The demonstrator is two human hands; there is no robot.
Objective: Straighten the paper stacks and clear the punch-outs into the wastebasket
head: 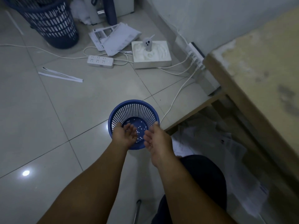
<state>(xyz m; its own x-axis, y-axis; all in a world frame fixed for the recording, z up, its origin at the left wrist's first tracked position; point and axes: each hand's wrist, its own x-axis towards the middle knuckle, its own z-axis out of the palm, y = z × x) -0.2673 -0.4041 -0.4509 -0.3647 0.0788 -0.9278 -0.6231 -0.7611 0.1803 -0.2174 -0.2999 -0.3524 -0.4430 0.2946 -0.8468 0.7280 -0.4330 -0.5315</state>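
Note:
A small blue mesh wastebasket (pixel 129 109) stands on the tiled floor in front of me. Small white punch-outs (pixel 141 128) lie scattered on its bottom. My left hand (pixel 125 135) is held over the basket's near rim, palm up, fingers spread and slightly curled. Beside it, my right hand (pixel 156 137) hovers over the right side of the rim with its fingers apart. Neither hand grips anything I can make out. A loose heap of printed papers (pixel 116 38) lies on the floor farther back.
A large dark laundry basket (pixel 51 25) stands at the back left. A white power strip (pixel 100 61), cables, a white foam box (pixel 151 54) and paper strips (pixel 60 75) lie on the floor. A wooden table (pixel 252 78) fills the right, with papers (pixel 226 143) heaped beneath it.

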